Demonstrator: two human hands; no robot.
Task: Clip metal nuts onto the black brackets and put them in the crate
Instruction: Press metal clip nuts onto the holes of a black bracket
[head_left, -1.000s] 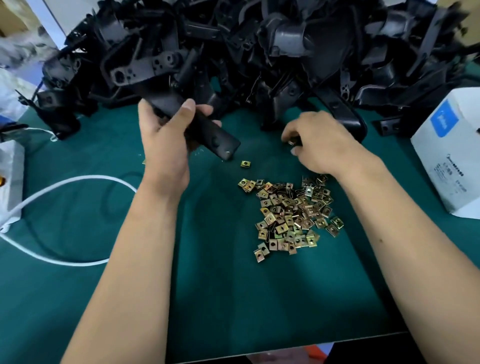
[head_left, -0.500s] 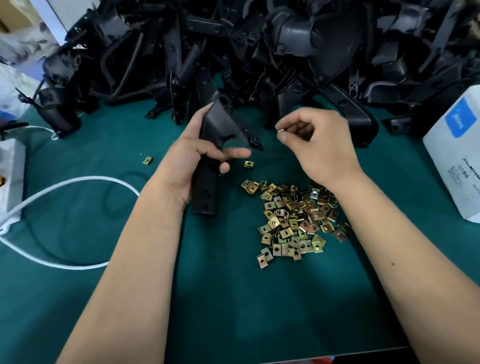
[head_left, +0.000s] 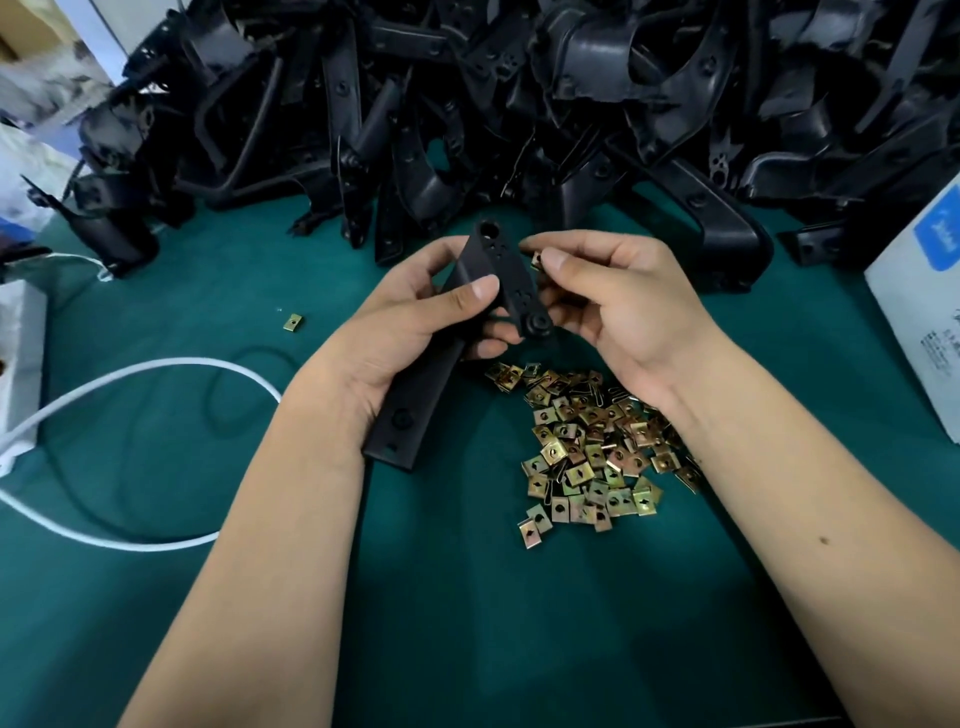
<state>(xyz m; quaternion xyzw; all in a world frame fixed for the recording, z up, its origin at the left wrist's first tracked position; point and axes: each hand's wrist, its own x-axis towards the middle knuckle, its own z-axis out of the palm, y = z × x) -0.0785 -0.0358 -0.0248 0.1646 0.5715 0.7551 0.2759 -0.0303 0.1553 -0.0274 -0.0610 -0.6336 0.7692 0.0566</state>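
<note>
My left hand (head_left: 415, 317) grips a long black bracket (head_left: 415, 405) around its middle, with the holed end tilted up toward the centre. My right hand (head_left: 618, 301) pinches a small brass-coloured metal nut (head_left: 536, 260) between thumb and forefinger, right beside the bracket's upper edge. A heap of loose metal nuts (head_left: 587, 441) lies on the green mat under my right wrist. A big pile of black brackets (head_left: 519, 104) fills the back of the table. No crate is in view.
One stray nut (head_left: 294, 322) lies on the green mat (head_left: 467, 597) at the left. A white cable (head_left: 140, 374) loops across the left side to a white box (head_left: 18, 358). A white carton with a blue label (head_left: 919, 306) stands at the right edge.
My left hand has turned the bracket and raised its holed end. My right hand has brought the nut in from the right until it sits beside the bracket's upper edge.
</note>
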